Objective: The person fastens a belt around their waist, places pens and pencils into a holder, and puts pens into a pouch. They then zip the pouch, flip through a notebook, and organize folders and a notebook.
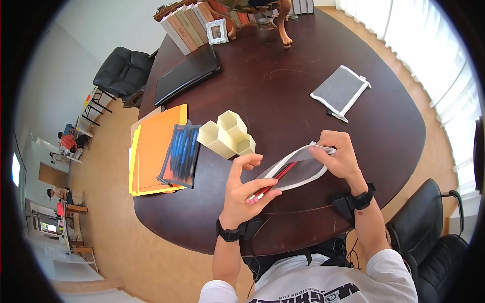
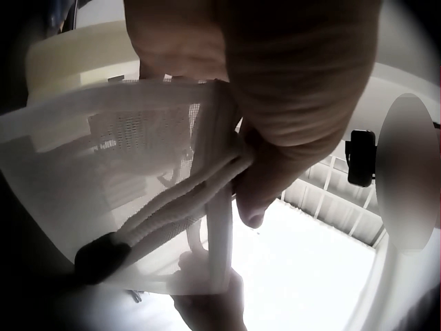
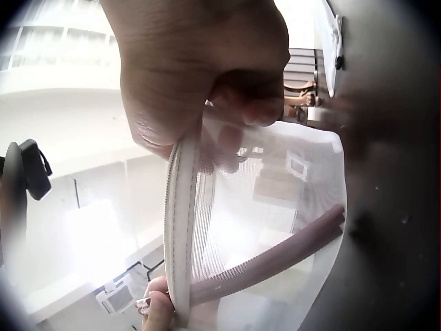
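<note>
A white-edged mesh zip pouch (image 1: 309, 172) is held above the near edge of the table, its mouth spread apart. My right hand (image 1: 339, 154) pinches the pouch's right end between thumb and fingers. At the other end, my left hand (image 1: 241, 194) grips several red pencils (image 1: 277, 180) with pink erasers, close against the pouch rim. The pencils run into the pouch and show through its mesh in the right wrist view as a dark red bundle (image 3: 269, 262). A looped cord (image 2: 182, 189) with a black end hangs by the pouch in the left wrist view.
Beyond my left hand stands a cream hexagonal pen holder (image 1: 222, 139). Left of it, a dark mesh pouch of blue pens (image 1: 182, 151) lies on orange and yellow folders (image 1: 156, 146). A second mesh pouch (image 1: 339, 91) lies at right; a black laptop (image 1: 187, 76) and books (image 1: 184, 30) are farther back.
</note>
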Motion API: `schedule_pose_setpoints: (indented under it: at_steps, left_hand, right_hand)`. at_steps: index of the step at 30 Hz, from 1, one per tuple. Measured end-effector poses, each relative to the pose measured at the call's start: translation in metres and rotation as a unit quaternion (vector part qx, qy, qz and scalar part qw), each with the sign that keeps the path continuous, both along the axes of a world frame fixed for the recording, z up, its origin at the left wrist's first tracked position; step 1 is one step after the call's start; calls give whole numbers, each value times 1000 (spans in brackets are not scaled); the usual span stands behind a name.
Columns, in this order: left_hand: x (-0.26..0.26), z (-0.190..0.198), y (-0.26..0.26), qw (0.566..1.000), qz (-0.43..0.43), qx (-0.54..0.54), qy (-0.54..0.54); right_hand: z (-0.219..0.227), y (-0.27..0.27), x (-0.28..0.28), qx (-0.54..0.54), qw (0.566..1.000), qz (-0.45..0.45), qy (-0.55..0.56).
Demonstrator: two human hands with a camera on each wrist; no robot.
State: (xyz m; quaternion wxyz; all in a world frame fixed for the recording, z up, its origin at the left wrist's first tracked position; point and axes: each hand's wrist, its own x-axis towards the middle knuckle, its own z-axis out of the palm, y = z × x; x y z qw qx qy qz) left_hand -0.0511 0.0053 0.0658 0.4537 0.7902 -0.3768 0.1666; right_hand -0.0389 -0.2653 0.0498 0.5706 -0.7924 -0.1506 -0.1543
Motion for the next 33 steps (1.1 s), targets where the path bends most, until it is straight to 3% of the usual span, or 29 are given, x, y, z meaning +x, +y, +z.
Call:
schedule_pose_setpoints:
  at_steps: [7,13,16,19,25,29,33]
  left_hand:
    - [-9,15,16,996,14,5,82]
    - [-8,10,11,997,26,-66,22]
    - [-5,5,5,997,-13,-71,21]
    - [0,12,3,999,-15,29,-36]
    - [3,8,10,996,57,37,-51]
    - [-1,4,18,997,42,8,62]
    - [1,6,20,998,12,14,59]
  right_hand:
    - [-1,0,0,4,1000,-2,-2]
    - [-1,1,1,-18,1000,0,-13]
    - [-2,3,0,-10,1000,4,-14]
    - [-2,3,-1,-10,1000,-7,-27]
    - [-1,3,0,-3,999,-11,-33]
    - [-2,2,0,-1,999,5,-36]
    - [2,1,-2,14,999,18,-31]
